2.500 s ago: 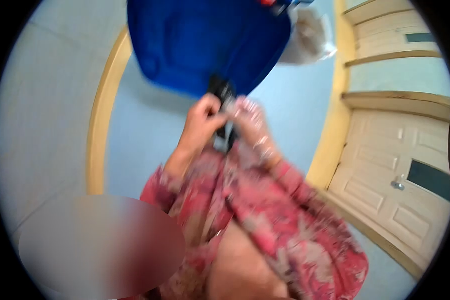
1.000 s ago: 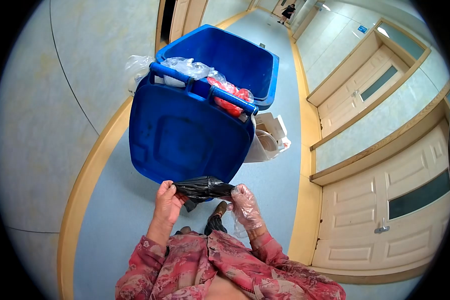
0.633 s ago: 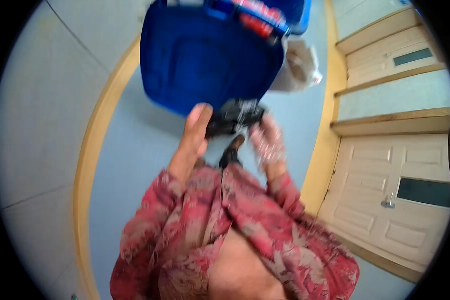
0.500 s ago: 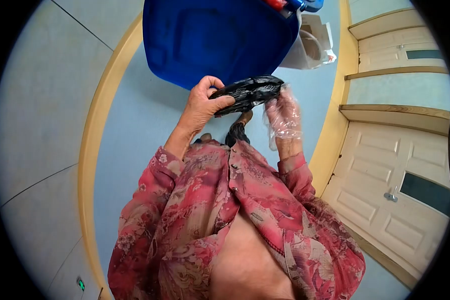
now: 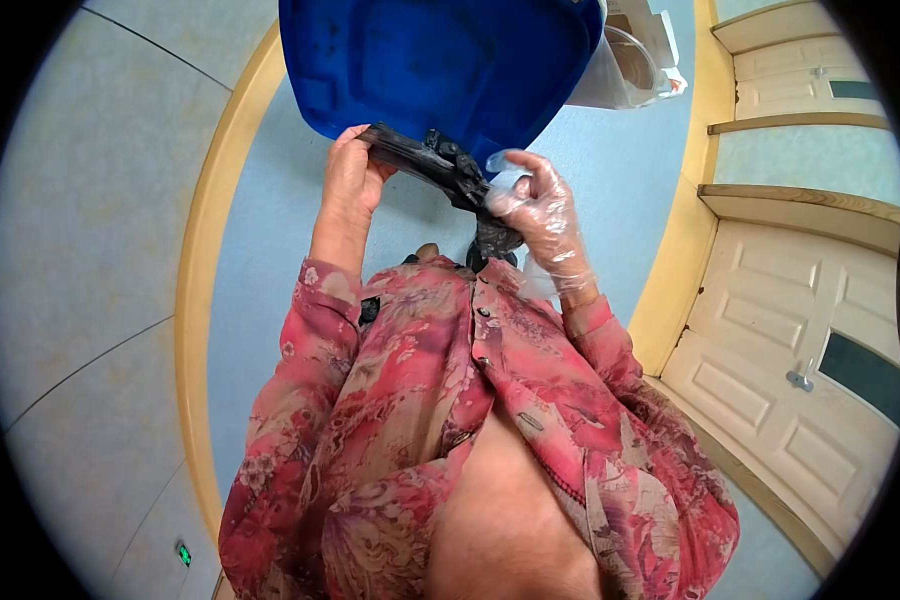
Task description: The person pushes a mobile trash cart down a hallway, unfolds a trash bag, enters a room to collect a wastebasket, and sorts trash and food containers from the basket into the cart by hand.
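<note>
A black plastic bag (image 5: 425, 160), bunched into a band, stretches between my two hands in front of my body. My left hand (image 5: 352, 180) is bare and pinches the bag's left end. On my right hand (image 5: 540, 205) is a loose clear plastic glove; its fingers are curled round the bag's right end, where a crumpled part hangs down. Just beyond the hands stands a large blue bin (image 5: 430, 75), its inside wall showing.
Right of the bin is an open carton (image 5: 635, 50) with clear plastic at it. A blue floor (image 5: 260, 230) runs between cream edging strips. White panelled doors (image 5: 760, 320) line the right wall, and a small green sign (image 5: 184, 554) glows at lower left.
My left hand has moved left and up, my right hand slightly left. The bag now slants down to the right, with a crumpled part hanging. The bin and carton sit higher in view.
</note>
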{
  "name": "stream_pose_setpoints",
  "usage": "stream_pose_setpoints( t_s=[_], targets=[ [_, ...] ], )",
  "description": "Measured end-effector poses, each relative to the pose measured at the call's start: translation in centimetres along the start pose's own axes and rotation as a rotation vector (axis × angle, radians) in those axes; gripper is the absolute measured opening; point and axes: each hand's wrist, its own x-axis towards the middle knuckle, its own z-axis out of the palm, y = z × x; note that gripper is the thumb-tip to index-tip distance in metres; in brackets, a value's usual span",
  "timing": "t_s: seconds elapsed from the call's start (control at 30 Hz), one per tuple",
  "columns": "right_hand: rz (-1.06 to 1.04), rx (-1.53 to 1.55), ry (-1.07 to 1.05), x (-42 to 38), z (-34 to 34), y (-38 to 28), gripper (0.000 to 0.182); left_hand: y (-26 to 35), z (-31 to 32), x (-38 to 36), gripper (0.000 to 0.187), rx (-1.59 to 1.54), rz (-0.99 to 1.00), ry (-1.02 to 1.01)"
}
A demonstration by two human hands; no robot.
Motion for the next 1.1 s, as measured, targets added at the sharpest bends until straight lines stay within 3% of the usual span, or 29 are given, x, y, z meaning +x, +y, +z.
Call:
stream_pose_setpoints(
  t_s=[0.07, 0.13, 0.17, 0.2, 0.27, 0.33, 0.4, 0.43, 0.47, 0.53, 0.57, 0.6, 0.67, 0.73, 0.77, 0.87, 0.93, 1.0, 1.03, 1.07, 1.1],
  targets=[
    [-0.012, -0.152, 0.032, -0.3, 0.0, -0.1, 0.041, 0.2, 0.7, -0.1, 0.012, -0.297, -0.166, 0.014],
    [-0.061, -0.389, 0.060, 0.2, -0.8, 0.3, 0.033, 0.1, 0.9, -0.2, 0.012, -0.340, -0.146, 0.037],
    [-0.145, -0.363, 0.134, 0.6, -1.2, 2.0, 0.022, 0.0, 1.1, -0.2, 0.012, -0.390, -0.121, 0.060],
    [-0.260, -0.411, 0.176, 1.0, -2.5, 4.2, 0.018, 0.1, 1.1, -0.4, 0.012, -0.384, -0.126, 0.055],
    [-0.340, -0.702, 0.382, 1.3, -4.7, 6.3, 0.015, 0.3, 1.3, -1.1, 0.012, -0.177, 0.074, -0.127],
    [-0.313, -0.644, 0.582, 1.1, -6.6, 6.8, 0.010, 1.1, 1.6, -2.8, 0.012, -0.057, 0.106, -0.158],
    [0.080, -0.078, 0.764, 1.6, -9.3, 10.1, 0.007, 2.0, 1.1, -3.6, 0.013, 0.178, 0.151, -0.151],
    [0.098, 0.374, 0.779, 1.9, -10.2, 11.1, 0.006, 2.3, 1.0, -3.9, 0.014, 0.240, 0.154, -0.127],
    [0.227, 0.597, 0.814, 1.4, -10.2, 10.2, 0.010, 2.3, 0.7, -3.9, 0.014, 0.248, 0.150, -0.140],
    [0.222, 0.839, 0.651, 1.6, -11.0, 10.9, 0.015, 2.1, -0.8, -3.1, 0.017, 0.623, 0.204, -0.190],
    [0.220, 0.840, 0.661, 1.2, -11.6, 11.7, 0.015, 1.9, -1.3, -2.2, 0.020, 0.819, 0.365, -0.216],
    [0.118, 0.608, 0.549, 0.3, -12.1, 12.4, 0.015, 1.7, -1.9, -1.8, 0.020, 0.825, 0.362, -0.226],
    [0.023, 0.383, 0.448, -0.3, -11.9, 12.8, 0.014, 2.2, -2.8, -1.4, 0.022, 1.143, 0.467, -0.179],
    [0.023, 0.017, 0.786, 0.8, -11.8, 11.6, 0.013, 1.8, -4.0, 0.6, 0.023, 1.269, 0.569, -0.178],
    [-0.182, -0.527, 0.809, 0.2, -11.4, 10.1, 0.011, 2.2, -3.8, 0.9, 0.024, 1.279, 0.595, -0.167],
    [-0.245, -0.543, 0.778, -0.5, -11.0, 9.2, 0.013, 2.0, -2.9, 2.2, 0.024, 1.267, 0.556, -0.149],
    [-0.172, -0.608, 0.791, -0.8, -11.3, 9.0, 0.013, 1.6, -1.7, 3.9, 0.022, 0.412, 0.032, -0.102],
    [-0.121, -0.628, 0.779, -0.9, -12.2, 10.5, 0.013, 0.6, -1.8, 5.8, 0.023, 0.441, 0.004, -0.165],
    [-0.154, -0.817, 0.733, -0.9, -13.2, 12.1, 0.019, -1.0, -3.0, 8.2, 0.023, 0.726, 0.103, -0.257],
    [-0.148, -0.815, 0.750, -0.8, -14.2, 12.3, 0.019, -2.2, -3.5, 9.9, 0.024, 1.012, 0.212, -0.349],
    [0.157, -0.738, 0.619, -0.6, -15.3, 12.4, 0.022, -3.0, -2.3, 10.2, 0.025, 1.104, 0.186, -0.428]
  ],
)
